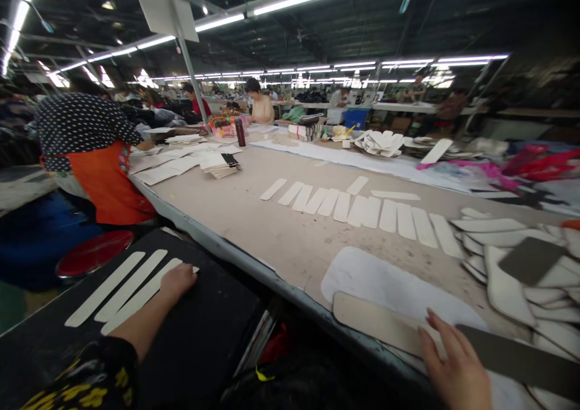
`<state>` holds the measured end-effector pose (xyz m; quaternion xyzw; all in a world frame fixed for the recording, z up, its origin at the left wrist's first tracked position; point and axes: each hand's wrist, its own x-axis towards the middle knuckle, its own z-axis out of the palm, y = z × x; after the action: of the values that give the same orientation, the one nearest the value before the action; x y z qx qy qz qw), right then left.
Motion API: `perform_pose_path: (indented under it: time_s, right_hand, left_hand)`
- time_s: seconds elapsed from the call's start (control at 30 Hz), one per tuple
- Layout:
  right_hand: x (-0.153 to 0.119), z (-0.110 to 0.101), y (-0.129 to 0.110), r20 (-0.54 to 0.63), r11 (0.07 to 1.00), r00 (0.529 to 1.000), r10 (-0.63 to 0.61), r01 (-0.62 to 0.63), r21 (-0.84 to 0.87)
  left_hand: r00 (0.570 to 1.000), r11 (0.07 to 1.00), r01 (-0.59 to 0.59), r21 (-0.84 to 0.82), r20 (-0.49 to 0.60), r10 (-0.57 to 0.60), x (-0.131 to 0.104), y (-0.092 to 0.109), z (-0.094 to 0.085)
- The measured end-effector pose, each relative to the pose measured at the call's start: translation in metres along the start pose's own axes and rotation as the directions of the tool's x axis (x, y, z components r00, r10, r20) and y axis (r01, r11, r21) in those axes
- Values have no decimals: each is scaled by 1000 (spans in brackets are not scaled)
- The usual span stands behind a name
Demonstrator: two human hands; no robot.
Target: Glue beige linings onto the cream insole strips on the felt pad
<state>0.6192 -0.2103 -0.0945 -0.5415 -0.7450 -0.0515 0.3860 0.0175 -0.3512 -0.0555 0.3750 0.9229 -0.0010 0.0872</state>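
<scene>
My left hand (178,284) reaches over a black board at the lower left. Its fingers are closed at the far end of a white strip (144,301), and a small white tip shows past them. Beside this strip two similar white strips (109,286) lie slanted on the black board (203,337). On the right, my right hand (457,358) is open, thumb and fingers apart, over a long beige strip (376,319). I cannot tell whether it touches that strip. Under the beige strip is a rounded white sheet (380,277), and a dark grey strip (521,358) runs beside the hand.
A row of short white strips (343,206) crosses the light table (235,217). White padded pieces (507,277) are heaped at the right. A person in an orange apron (106,180) stands left, near a red round stool (95,253). Paper stacks (217,163) and a dark bottle (240,132) stand farther back.
</scene>
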Motion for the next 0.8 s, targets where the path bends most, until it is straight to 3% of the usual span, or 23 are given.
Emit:
perform_pose_path:
  time_s: [0.13, 0.2, 0.23, 0.3, 0.37, 0.43, 0.53, 0.63, 0.73, 0.8]
  right_hand:
    - [1, -7, -6, 41, 980, 996, 76, -82, 180]
    - [0, -6, -12, 107, 938, 985, 135, -162, 306]
    - [0, -5, -17, 157, 903, 972, 176, -223, 368]
    - [0, -1, -31, 295, 781, 916, 273, -390, 488]
    - [2, 0, -49, 453, 596, 829, 328, -554, 581]
    - [4, -3, -69, 562, 434, 769, 304, -637, 638]
    - [5, -10, -89, 667, 261, 715, 211, -698, 667]
    - [3, -13, -93, 746, 18, 648, 151, -757, 654]
    - [3, -13, -88, 774, -210, 622, 118, -746, 632]
    - [6, -14, -83, 777, -297, 621, 108, -725, 621]
  left_hand:
    - [994, 995, -46, -86, -103, 37, -29, 6, -43]
    - [984, 960, -110, -258, -166, 68, -49, 14, -69]
    - [978, 878, -148, -455, -202, 60, -59, 22, -81]
    - [970, 537, -228, -813, -237, 53, -77, 44, -101]
    - [964, 160, -267, -950, -259, 67, -91, 78, -117]
    - [949, -58, -288, -956, -293, 119, -102, 121, -126]
    - [899, -240, -314, -919, -369, 238, -122, 193, -132]
    - [845, -400, -263, -878, -410, 344, -148, 259, -128]
    - [821, -509, -166, -845, -404, 403, -172, 309, -116]
    - [822, -544, -106, -832, -381, 423, -185, 333, -107]
